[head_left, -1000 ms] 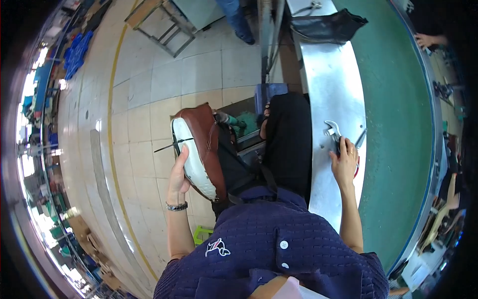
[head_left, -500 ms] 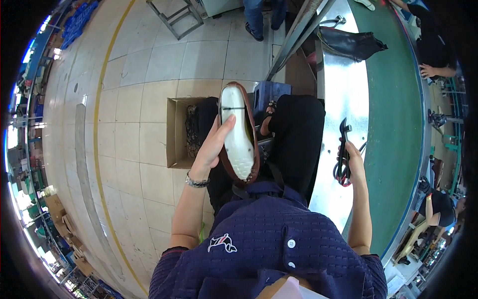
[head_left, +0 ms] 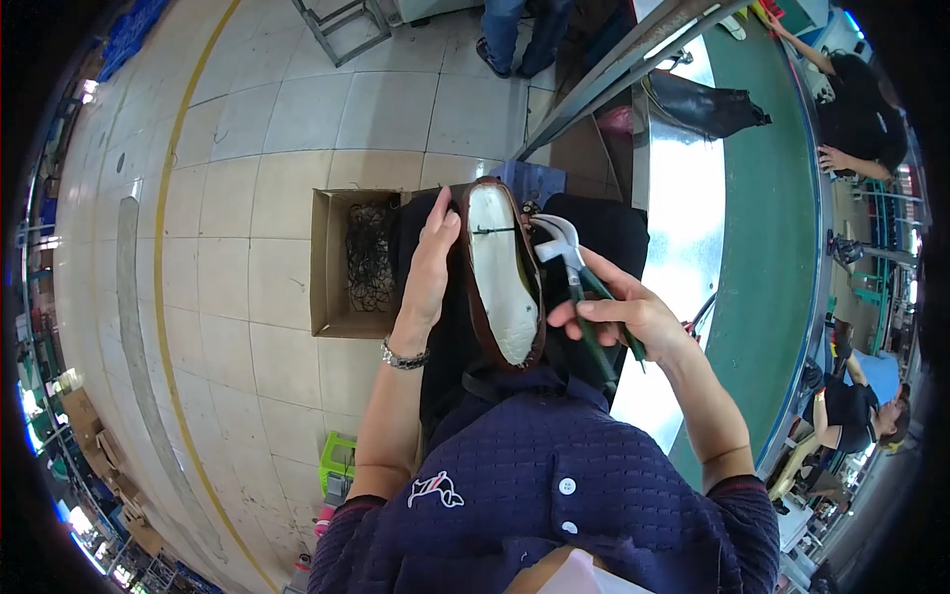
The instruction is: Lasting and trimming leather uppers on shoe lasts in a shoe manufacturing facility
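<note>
Having a brown shoe (head_left: pixel 503 267) between the stretched-out left grip (head_left: pixel 431 259) and the right grip (head_left: pixel 641 315), curled tight round pliers (head_left: pixel 569 259). Seeing a box (head_left: pixel 325 262) left of the shoe, a metal bar (head_left: pixel 648 45) past it, a worktop (head_left: pixel 683 218) right.

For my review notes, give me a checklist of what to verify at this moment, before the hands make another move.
1. Pliers in the right hand: ok, held by the green handles.
2. Shoe with its white underside facing up: ok.
3. Black strip in plain view: ok, it lies across the white underside.
4. Pliers' head on the strip: not ok, it is apart from it, off to the right.
5. Left hand gripping the shoe: cannot tell; it is alongside the left edge, but contact is unclear.
6. Cardboard box open at the top: ok, dark strands show inside.
</note>
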Tool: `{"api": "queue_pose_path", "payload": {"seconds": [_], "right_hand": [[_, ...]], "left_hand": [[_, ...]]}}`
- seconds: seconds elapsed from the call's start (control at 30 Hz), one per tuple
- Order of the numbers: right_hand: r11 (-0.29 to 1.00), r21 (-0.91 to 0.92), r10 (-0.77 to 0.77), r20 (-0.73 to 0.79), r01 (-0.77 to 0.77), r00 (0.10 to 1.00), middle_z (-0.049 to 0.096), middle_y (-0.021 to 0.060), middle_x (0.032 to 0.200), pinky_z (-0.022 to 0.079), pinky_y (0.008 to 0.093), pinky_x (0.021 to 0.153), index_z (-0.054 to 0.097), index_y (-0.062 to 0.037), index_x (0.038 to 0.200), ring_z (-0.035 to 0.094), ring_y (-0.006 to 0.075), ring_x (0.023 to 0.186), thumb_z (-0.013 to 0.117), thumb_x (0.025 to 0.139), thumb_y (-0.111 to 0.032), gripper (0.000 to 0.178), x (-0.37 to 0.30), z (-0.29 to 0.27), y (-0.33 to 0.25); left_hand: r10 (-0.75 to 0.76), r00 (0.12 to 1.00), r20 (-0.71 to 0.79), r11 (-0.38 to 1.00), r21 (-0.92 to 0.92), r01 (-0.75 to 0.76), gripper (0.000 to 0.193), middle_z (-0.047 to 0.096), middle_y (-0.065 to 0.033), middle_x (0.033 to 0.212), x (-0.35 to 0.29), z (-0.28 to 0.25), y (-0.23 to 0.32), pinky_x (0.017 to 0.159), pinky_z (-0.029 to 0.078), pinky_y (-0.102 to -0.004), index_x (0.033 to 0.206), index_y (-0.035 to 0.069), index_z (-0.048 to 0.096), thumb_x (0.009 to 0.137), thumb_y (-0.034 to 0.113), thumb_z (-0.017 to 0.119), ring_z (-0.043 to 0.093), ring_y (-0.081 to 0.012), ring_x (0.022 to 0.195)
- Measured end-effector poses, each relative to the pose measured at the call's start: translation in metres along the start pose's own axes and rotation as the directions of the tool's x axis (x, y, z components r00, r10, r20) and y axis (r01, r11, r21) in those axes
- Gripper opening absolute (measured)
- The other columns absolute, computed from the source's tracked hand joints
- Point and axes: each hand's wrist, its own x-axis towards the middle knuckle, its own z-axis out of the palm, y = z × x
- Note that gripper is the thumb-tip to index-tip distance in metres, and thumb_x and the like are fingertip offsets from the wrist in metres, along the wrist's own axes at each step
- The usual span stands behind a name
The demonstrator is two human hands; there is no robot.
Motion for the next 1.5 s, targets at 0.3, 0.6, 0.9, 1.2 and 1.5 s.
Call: {"api": "queue_pose_path", "payload": {"seconds": [0.3,0.6,0.9,1.2,1.5], "right_hand": [[0.996,0.044,0.075,0.052,-0.077,0.996,0.060,0.0196,0.124,0.051,0.0308,0.088,0.000,-0.0158,0.154,0.062,0.0230,0.109,0.045,0.102,-0.017,0.069,0.048,0.027,-0.015],[0.984,-0.180,-0.005,-0.037,-0.002,0.999,0.064,0.0045,0.094,0.046,0.0218,0.064,0.012,-0.0111,0.153,0.060,0.0106,0.080,0.045,0.101,-0.015,0.062,0.062,0.033,-0.023],[0.972,-0.234,-0.034,-0.045,0.023,0.998,0.064,0.0050,0.094,0.045,0.0214,0.067,0.015,-0.0076,0.153,0.061,0.0098,0.082,0.048,0.099,-0.009,0.064,0.060,0.028,-0.018],[0.972,-0.226,0.081,0.038,-0.070,0.996,0.064,0.0070,0.093,0.048,0.0272,0.077,0.006,-0.0093,0.154,0.062,0.0132,0.089,0.046,0.100,-0.008,0.067,0.065,0.021,-0.043],[0.919,-0.379,0.120,0.012,-0.106,0.993,0.060,0.0070,0.088,0.050,0.0292,0.078,0.005,-0.0090,0.154,0.059,0.0129,0.077,0.046,0.099,-0.005,0.068,0.065,0.025,-0.053]], "left_hand": [[0.363,0.931,0.039,0.762,0.562,-0.321,0.037,0.069,-0.0194,0.103,0.041,0.008,0.009,0.074,0.052,-0.0294,0.118,0.002,0.065,0.089,0.024,0.064,0.068,-0.0245,0.084],[0.482,0.876,0.036,0.634,0.676,-0.376,0.022,0.071,-0.0158,0.097,0.045,0.013,0.012,0.073,0.054,-0.0304,0.102,0.000,0.070,0.090,0.017,0.064,0.071,-0.0267,0.085],[0.275,0.960,0.058,0.867,0.416,-0.274,0.036,0.061,-0.0170,0.126,0.034,0.002,-0.001,0.098,0.044,-0.0324,0.126,0.001,0.059,0.093,0.014,0.058,0.060,-0.0263,0.114],[0.196,0.980,-0.013,0.913,0.366,-0.178,0.037,0.062,-0.0173,0.126,0.031,0.012,0.004,0.100,0.042,-0.0322,0.127,0.001,0.058,0.093,0.014,0.057,0.059,-0.0243,0.116],[-0.396,0.806,0.440,0.916,0.126,0.381,0.076,0.069,-0.0128,0.102,0.113,0.002,0.011,0.092,0.046,-0.0296,0.101,-0.005,0.070,0.101,0.057,0.025,0.064,-0.0169,0.092]]}}
